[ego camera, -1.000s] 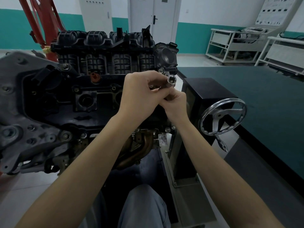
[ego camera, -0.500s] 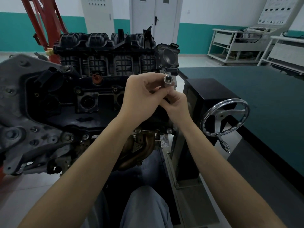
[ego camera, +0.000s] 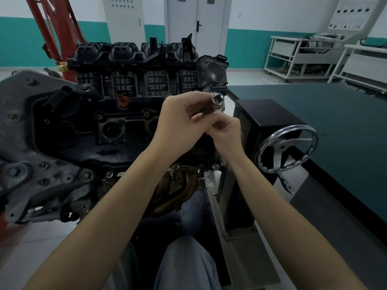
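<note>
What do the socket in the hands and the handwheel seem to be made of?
The socket is likely chromed steel: mirror-bright, with sharp highlights. The handwheel is also metal, probably chromed or polished: a shiny silver rim with reflections. The exact alloy cannot be told.

No readable text anywhere in view. Short pale line of lettering on the black manifold [ego camera: 134, 53], near its left end, too small to make out. Raised lettering along the top edge of the black engine cover [ego camera: 136, 114], blurred beyond reading. Rows of fine print and small dark pictures on the white wall board [ego camera: 347, 13] at top right, too far off to read. On the shiny socket [ego camera: 217, 98] pinched in the left hand [ego camera: 180, 122], no stamp legible
</note>
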Tool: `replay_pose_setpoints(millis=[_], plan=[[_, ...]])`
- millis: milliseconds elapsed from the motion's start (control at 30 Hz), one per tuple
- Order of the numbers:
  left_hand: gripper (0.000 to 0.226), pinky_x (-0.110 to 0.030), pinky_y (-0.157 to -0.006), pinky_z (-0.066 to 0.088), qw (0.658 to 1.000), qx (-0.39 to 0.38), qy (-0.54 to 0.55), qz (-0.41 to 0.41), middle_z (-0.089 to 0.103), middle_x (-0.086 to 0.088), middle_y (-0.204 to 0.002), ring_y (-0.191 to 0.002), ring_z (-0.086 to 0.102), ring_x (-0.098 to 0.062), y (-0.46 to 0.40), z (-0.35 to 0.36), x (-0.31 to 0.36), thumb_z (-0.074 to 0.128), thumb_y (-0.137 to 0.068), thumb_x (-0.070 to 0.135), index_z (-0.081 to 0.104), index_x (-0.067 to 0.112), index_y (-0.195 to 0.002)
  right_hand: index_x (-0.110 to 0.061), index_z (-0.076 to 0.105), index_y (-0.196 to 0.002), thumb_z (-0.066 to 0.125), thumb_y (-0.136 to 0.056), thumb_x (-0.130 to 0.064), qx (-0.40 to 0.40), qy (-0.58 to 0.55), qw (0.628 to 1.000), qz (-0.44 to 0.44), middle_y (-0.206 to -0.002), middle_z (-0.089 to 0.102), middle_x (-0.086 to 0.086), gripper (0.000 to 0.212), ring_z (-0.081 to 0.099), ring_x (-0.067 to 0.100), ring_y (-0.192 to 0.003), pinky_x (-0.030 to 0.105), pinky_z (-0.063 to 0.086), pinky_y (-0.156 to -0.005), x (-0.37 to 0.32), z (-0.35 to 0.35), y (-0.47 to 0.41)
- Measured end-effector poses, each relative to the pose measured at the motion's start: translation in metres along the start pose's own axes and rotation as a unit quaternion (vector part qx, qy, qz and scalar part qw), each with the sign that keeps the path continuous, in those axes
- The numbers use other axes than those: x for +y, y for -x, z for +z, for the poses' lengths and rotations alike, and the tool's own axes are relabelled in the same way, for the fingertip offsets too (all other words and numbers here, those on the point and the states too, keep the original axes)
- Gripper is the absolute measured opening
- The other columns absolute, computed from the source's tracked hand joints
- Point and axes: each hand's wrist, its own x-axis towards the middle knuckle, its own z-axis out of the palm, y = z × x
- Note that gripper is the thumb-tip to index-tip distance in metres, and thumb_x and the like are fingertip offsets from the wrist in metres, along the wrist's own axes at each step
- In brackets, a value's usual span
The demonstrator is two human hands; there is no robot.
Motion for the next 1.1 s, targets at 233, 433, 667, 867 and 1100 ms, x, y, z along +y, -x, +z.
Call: replay_pose_setpoints(millis=[233,433,667,867,1100], plan=[[0.032,-0.031,-0.088,0.056,1.000,0.011,-0.001,-0.015,0.072,0.005,-0.089,-0.091,0.070,-0.010,-0.0006,0.0016,0.0001,0.069,-0.080,-0.006,0.069,0.023,-0.095,0.000,0.063,-0.112,0.063,-0.084,0.011,-0.033,0.008,0.999,0.000,-0.102,0.068,0.024,0.030,0.066,0.034,-0.095,0.037,0.053,-0.090,-0.0001,-0.0011,-0.0004],[0.024,-0.029,-0.088,0.055,0.998,0.007,-0.069,0.012,0.071,0.003,-0.091,-0.091,0.069,-0.008,-0.0002,0.0025,-0.0011,0.076,-0.077,-0.001,0.073,0.008,-0.099,0.000,0.067,-0.100,0.067,-0.078,0.013,0.007,-0.014,1.000,0.000,-0.082,0.073,-0.012,0.026,0.069,0.004,-0.083,0.019,0.052,-0.078,0.0005,0.0017,0.0014],[0.030,-0.035,-0.090,0.055,0.999,-0.035,-0.016,0.009,0.072,-0.008,-0.094,-0.094,0.070,-0.017,-0.0007,0.0000,-0.0016,0.069,-0.079,-0.008,0.070,0.009,-0.104,-0.007,0.065,-0.107,0.064,-0.083,0.008,-0.028,-0.017,0.999,-0.016,-0.087,0.073,-0.013,0.028,0.068,0.006,-0.089,0.020,0.052,-0.081,0.0005,0.0000,0.0008],[0.024,-0.020,-0.081,0.055,0.997,0.034,-0.073,-0.009,0.070,0.008,-0.082,-0.081,0.069,-0.002,-0.0017,0.0023,-0.0021,0.083,-0.070,0.004,0.072,0.015,-0.088,-0.012,0.068,-0.099,0.067,-0.078,0.010,-0.010,-0.012,1.000,-0.020,-0.083,0.073,-0.016,0.030,0.068,0.003,-0.084,0.018,0.051,-0.077,-0.0020,0.0021,0.0007],[0.021,-0.033,-0.087,0.057,0.999,-0.033,-0.027,-0.019,0.073,-0.008,-0.090,-0.088,0.071,-0.015,-0.0022,-0.0017,-0.0002,0.076,-0.075,-0.004,0.073,0.004,-0.094,0.003,0.067,-0.103,0.065,-0.082,0.009,-0.026,-0.014,0.999,-0.017,-0.095,0.070,0.012,0.022,0.069,0.018,-0.089,0.028,0.053,-0.082,0.0015,-0.0022,0.0003]])
